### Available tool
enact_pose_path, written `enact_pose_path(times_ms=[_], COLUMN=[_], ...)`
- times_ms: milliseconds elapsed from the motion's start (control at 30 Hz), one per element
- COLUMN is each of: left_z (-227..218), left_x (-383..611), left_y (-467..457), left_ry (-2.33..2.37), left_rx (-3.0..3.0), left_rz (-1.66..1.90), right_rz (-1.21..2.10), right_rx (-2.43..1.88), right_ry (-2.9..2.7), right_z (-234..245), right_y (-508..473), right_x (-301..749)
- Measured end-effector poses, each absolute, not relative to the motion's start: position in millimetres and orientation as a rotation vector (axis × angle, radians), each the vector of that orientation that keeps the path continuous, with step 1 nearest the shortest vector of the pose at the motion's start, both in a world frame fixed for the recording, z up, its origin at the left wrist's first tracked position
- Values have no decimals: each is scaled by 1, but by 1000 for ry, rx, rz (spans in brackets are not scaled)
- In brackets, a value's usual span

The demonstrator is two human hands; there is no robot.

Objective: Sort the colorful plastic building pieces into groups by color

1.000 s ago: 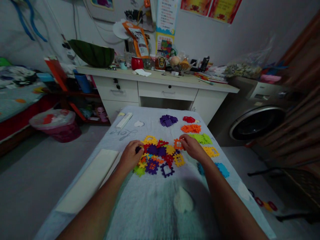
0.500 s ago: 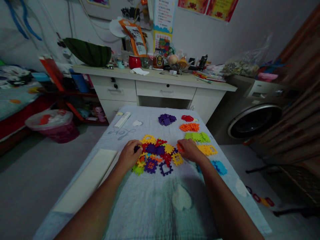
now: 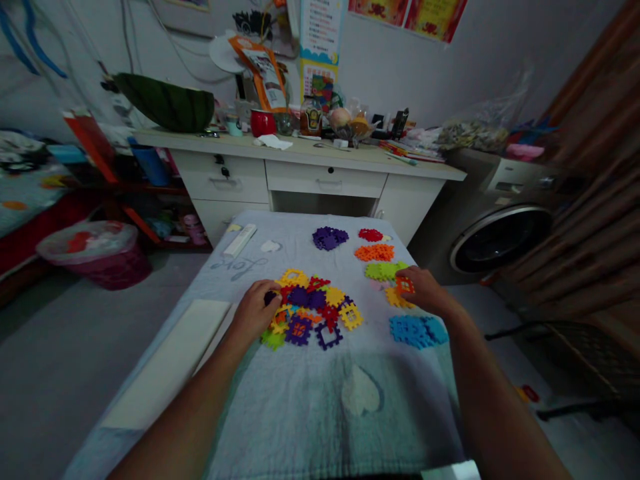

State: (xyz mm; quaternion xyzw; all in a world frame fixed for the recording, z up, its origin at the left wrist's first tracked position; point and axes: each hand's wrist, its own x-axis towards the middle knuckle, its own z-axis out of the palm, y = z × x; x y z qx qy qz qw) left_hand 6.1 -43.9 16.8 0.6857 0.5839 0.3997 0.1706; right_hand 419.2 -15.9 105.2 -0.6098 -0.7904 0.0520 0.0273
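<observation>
My left hand [image 3: 257,307] is closed on a dark purple piece [image 3: 271,298] at the left edge of a mixed heap of plastic building pieces [image 3: 313,300] with notched edges. My right hand [image 3: 424,290] grips an orange building piece [image 3: 405,285] with openings in it, above the yellow pile [image 3: 397,298]. Just beyond that hand lies a green pile [image 3: 383,271]. An orange pile [image 3: 375,253] and a red pile [image 3: 371,235] lie farther back. Nearer me is a blue pile [image 3: 417,331]. A purple pile [image 3: 329,238] rests at the far middle.
A pale cloth [image 3: 300,413] covers the table. A long white board [image 3: 167,367] lies at its left, with a narrow white box [image 3: 241,241] farther back. Beyond stand a white desk [image 3: 325,175], a washing machine [image 3: 493,213] and a pink bin [image 3: 95,260].
My right hand has moved right, from the heap's right edge to above the yellow pile, carrying the orange piece. My left hand stays at the heap. The view has shifted slightly.
</observation>
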Motion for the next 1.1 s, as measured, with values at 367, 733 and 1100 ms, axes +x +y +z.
enact_pose_path(times_ms=[367,733,1100], left_z=[22,24,23], left_x=[7,8,8], left_y=[-46,-47,-46], left_ry=[1674,1662,1671], left_rx=[1928,1913,1900], left_rz=[1117,1133,1128], right_rz=[228,196,30], right_rx=[-2080,-2233,-2224], right_ry=[-2446,-2382,-2381], right_z=[97,104,104], right_y=[-19,-21,-17], right_x=[453,444,438])
